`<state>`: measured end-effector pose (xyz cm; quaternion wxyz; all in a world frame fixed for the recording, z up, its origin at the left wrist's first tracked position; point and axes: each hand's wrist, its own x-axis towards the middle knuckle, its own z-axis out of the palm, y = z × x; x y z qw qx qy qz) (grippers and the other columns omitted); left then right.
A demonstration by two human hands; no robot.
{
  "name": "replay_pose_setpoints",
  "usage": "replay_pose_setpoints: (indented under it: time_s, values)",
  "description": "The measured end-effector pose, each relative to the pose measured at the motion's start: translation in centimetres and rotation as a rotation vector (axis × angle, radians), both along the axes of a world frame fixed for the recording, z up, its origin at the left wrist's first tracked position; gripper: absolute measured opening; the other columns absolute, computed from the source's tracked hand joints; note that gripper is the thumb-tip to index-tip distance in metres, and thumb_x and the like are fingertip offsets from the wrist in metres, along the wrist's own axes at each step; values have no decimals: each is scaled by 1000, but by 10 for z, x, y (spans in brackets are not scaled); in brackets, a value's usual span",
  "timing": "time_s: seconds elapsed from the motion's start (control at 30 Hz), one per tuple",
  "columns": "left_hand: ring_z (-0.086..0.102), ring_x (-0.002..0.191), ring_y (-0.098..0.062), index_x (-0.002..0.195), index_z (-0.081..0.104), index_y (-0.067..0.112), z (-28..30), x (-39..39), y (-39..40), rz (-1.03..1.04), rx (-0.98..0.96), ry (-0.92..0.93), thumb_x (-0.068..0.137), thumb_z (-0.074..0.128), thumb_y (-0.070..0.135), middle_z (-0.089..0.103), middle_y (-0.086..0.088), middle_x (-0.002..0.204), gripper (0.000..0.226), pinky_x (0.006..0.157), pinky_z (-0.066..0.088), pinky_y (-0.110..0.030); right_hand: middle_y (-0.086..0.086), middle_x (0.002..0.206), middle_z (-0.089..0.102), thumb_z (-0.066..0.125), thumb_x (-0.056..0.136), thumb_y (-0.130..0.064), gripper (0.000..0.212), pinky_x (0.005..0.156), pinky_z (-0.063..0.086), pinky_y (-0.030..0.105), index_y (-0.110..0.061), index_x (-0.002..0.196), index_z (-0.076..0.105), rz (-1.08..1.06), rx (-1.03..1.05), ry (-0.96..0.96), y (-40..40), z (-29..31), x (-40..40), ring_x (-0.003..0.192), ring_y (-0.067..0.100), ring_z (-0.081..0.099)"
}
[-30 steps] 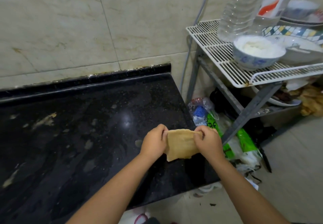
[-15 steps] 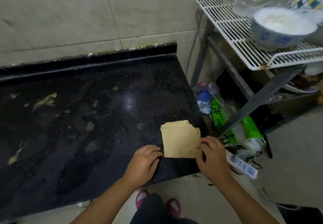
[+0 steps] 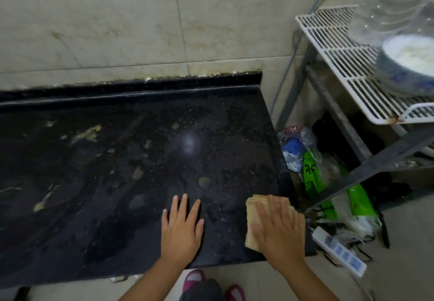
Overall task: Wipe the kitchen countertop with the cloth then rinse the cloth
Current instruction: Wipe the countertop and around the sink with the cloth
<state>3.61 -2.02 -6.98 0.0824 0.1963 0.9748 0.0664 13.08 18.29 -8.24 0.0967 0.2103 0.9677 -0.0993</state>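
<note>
As the right hand presses flat on the cloth at the desk corner and the left hand lies flat, crumbs may fall onto the power strip.

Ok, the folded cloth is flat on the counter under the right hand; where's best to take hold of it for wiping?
Probably no pinch is needed: keep the right hand pressing from above, palm flat on the folded cloth. It lies flat on the countertop near the right front corner, so if lifting, pinch its exposed left edge, coming from the left hand side.

Black speckled countertop, folded tan cloth at right edge, smears
</note>
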Motion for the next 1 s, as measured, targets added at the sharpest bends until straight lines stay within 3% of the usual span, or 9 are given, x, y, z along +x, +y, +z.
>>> replay_pose_setpoints:
  time_s: [0.1,0.23,0.4,0.47,0.57,0.7,0.83,0.93,1.0]
  values:
    - [50,114,-30,107,69,25,-5,2,-4,17,-59,15,97,1,44,67,-8,113,71,76,52,-50,13,146,38,-6,91,-56,75,104,28,53,-20,137,40,-117,27,-12,22,16,-13,132,36,34]
    - [46,118,-27,111,67,24,-8,4,-5,7,-57,-41,97,2,44,65,-8,118,69,95,31,-45,7,157,-8,16,98,-46,56,115,-2,50,-27,149,5,-253,-38,-122,17,26,-67,144,31,-7]
    - [55,115,-29,114,64,24,-5,0,-10,32,-69,-77,96,1,44,63,-9,121,68,97,33,-46,14,136,47,18,90,-48,50,98,20,52,-31,128,46,72,8,-6,-52,9,-62,123,38,40]
    - [56,115,-29,115,64,24,-6,5,-11,31,-82,-107,96,2,45,62,-10,122,68,97,25,-43,7,135,41,4,97,-46,48,98,21,49,-37,128,40,117,-47,-37,-66,5,-15,126,31,34]
    - [58,113,-29,112,66,26,-6,16,-10,27,-86,-200,96,1,44,64,-8,120,69,95,42,-47,4,144,26,2,96,-49,46,103,14,42,-41,134,26,49,-21,43,-39,-2,43,143,22,10]
    - [59,112,-29,111,67,27,-2,6,-4,36,-8,-200,96,1,41,63,-7,120,68,90,47,-48,12,148,33,14,97,-47,49,101,32,58,-35,141,31,-266,53,-54,19,12,6,134,35,30]
    - [14,142,-27,142,21,35,9,5,-2,-20,-16,-150,82,-14,49,10,-2,151,71,113,14,-45,6,158,-2,4,92,-52,62,115,2,52,-26,149,0,-307,7,-180,-8,29,-62,143,32,-1]
    - [54,119,-29,123,57,29,11,4,-7,7,-13,-163,96,-5,41,56,-10,130,68,99,34,-48,12,153,25,-15,80,-55,81,107,3,52,-23,146,18,-26,55,-88,-68,20,-77,138,34,17]
    - [58,113,-28,114,64,27,12,4,-21,35,-1,-135,97,-2,38,64,-10,118,69,93,41,-47,10,136,52,-6,94,-49,60,102,15,50,-32,137,32,53,15,-56,-105,8,-58,124,32,33]
